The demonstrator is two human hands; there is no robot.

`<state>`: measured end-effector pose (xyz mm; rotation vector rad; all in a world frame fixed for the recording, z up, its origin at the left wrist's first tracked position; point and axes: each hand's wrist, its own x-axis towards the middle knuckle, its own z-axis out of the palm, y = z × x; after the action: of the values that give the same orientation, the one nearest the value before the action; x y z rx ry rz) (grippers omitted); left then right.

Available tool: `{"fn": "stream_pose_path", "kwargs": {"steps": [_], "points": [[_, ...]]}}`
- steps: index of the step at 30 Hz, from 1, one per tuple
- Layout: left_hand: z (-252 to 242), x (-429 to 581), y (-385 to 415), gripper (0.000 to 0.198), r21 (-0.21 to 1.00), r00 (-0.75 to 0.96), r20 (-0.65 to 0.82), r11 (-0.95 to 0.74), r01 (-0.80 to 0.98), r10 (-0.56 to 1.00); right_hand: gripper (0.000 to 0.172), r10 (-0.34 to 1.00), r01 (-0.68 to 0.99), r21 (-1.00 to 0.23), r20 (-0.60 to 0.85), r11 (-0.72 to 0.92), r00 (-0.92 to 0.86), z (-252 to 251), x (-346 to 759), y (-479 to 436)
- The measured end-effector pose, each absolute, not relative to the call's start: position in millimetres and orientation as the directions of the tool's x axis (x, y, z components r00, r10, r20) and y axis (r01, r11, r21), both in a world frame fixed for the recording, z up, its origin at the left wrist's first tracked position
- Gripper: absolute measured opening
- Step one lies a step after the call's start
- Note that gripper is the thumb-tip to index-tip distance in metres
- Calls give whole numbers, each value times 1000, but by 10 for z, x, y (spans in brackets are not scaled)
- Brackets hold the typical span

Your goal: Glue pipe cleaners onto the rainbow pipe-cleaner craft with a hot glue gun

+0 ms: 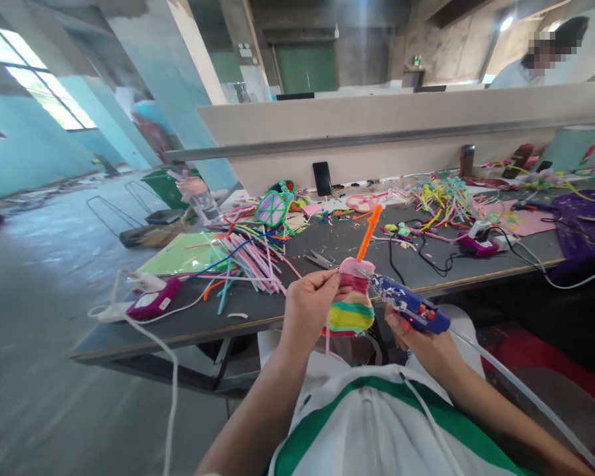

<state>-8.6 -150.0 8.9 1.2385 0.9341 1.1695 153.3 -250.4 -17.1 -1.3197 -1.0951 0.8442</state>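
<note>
Thumb and fingertips of the left hand (pixel 311 301) are pinched on the upper left edge of a fuzzy striped piece (pixel 351 317), which hangs upright just to the right of that grip, in front of the table's near edge. Its bands run pink and red at the top, then peach, teal and yellow below, with an orange stem (pixel 369 231) rising from its upper end. A thin pink strand (pixel 328 338) dangles directly below the pinching fingers.

On the other side of the piece, the right hand (pixel 419 340) is wrapped around a blue glue gun (pixel 419 311), its front end crusted with whitish residue. The nozzle points at the piece's upper right edge — whether it touches, I cannot tell. A pale cord (pixel 515 383) trails from the gun, rightward past the right wrist.

Just beyond the left grip, a pair of scissors (pixel 320 259) lies on the dark table (pixel 297 246). Left of that hand is a spread of coloured fuzzy stems (pixel 255 261), with a green sheet (pixel 186 254) and a magenta power block (pixel 153 299) farther left. Well beyond both hands, a black phone (pixel 322 178) leans against the partition (pixel 277 168); a heap of yellow and teal stems (pixel 439 201) lies beyond the right grip.
</note>
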Motion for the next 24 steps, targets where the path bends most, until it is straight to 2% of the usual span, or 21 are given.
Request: {"fn": "stream_pose_path", "kwargs": {"steps": [4, 8, 11, 15, 20, 24], "points": [[156, -60, -1561, 29, 992, 203, 128, -122, -42, 971, 24, 953, 89, -994, 83, 60, 291, -128, 1553, -2484], [264, -106, -1699, 23, 932, 157, 271, -300, 203, 950, 32, 957, 72, -995, 89, 71, 277, -158, 1583, -2521], [322, -170, -1848, 19, 765, 115, 517, -517, 385, 849, 35, 959, 62, -996, 78, 63, 272, -182, 1634, -2619], [316, -230, -1989, 26, 505, 196, 741, -725, 468, 642, 34, 976, 57, -997, 67, 56, 208, -174, 1712, -2758], [271, -252, -1962, 41, 194, 358, 838, -838, 511, 412, 32, 980, 49, -996, 84, 76, 180, -144, 1744, -2822], [244, -264, -1896, 37, 57, 375, 876, -839, 541, 302, 33, 983, 25, -997, 82, 79, 165, -202, 1803, -2830]]}}
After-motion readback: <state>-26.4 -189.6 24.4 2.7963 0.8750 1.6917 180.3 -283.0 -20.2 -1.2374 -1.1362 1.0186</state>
